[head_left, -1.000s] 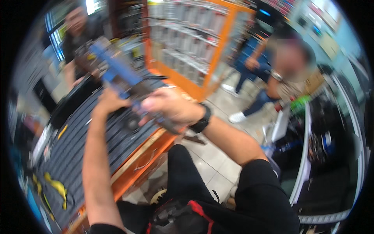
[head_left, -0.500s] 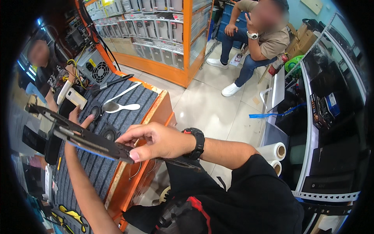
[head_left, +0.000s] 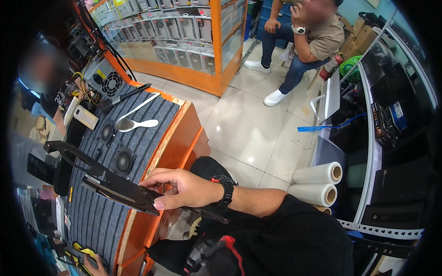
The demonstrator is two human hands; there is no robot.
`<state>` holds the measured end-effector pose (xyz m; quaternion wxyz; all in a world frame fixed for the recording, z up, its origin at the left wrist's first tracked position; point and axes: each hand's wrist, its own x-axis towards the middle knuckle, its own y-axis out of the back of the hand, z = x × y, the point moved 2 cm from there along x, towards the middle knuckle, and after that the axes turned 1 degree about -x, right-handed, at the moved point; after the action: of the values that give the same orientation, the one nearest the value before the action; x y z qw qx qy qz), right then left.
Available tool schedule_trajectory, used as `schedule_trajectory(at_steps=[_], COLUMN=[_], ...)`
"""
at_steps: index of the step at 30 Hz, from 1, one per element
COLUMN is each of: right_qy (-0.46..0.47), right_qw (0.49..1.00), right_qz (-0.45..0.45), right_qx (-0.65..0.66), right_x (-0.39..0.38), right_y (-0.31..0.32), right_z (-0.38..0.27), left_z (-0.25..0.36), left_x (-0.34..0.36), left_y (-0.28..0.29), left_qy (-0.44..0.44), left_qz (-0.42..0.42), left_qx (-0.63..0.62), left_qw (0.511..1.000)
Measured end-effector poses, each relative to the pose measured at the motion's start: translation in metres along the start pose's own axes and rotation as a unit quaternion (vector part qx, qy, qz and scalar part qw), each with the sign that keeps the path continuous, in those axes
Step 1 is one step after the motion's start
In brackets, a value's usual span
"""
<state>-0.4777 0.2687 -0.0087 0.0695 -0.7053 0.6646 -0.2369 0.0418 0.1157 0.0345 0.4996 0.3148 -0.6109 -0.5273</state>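
Observation:
My right hand (head_left: 186,187) pinches the near end of a long black panel (head_left: 149,198) between thumb and fingers. The panel is tilted over the bench edge and has a large round opening toward its far end. At the lower left edge, my left hand (head_left: 95,266) reaches to yellow-and-black handled pliers (head_left: 84,250); its fingers are apart, and the palm is cut off. Beyond the panel, on the bench mat (head_left: 99,221), lie a round black speaker (head_left: 123,161) and a smaller speaker (head_left: 107,132). A white-handled brush (head_left: 146,123) rests beside them.
A power supply (head_left: 105,78) with wires stands at the bench's far end. A person (head_left: 317,41) sits across the floor; another person (head_left: 43,69) is at far left. Plastic-wrap rolls (head_left: 317,172) and a shelf rack (head_left: 368,152) stand on the right. A glass cabinet (head_left: 218,55) is ahead.
My left hand has left the speakers and moved down to the pliers at the lower left. The panel stays in my right hand, a little lower and with its face turned more into view.

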Motion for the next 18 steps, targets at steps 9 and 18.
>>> schedule_trajectory(at_steps=[9, 18], right_qy=[0.02, -0.011], right_qw=[0.999, 0.999], right_qz=[0.012, -0.029], right_qx=[-0.035, -0.017], right_x=[-0.011, -0.003], right_y=[-0.002, -0.007], right_z=[0.006, 0.002], left_z=[-0.074, -0.105], left_x=[-0.02, -0.029], left_y=[-0.07, -0.073], left_qy=[0.11, 0.15], left_qz=[0.052, 0.09], left_qx=[0.027, 0.01], left_qw=[0.992, 0.984])
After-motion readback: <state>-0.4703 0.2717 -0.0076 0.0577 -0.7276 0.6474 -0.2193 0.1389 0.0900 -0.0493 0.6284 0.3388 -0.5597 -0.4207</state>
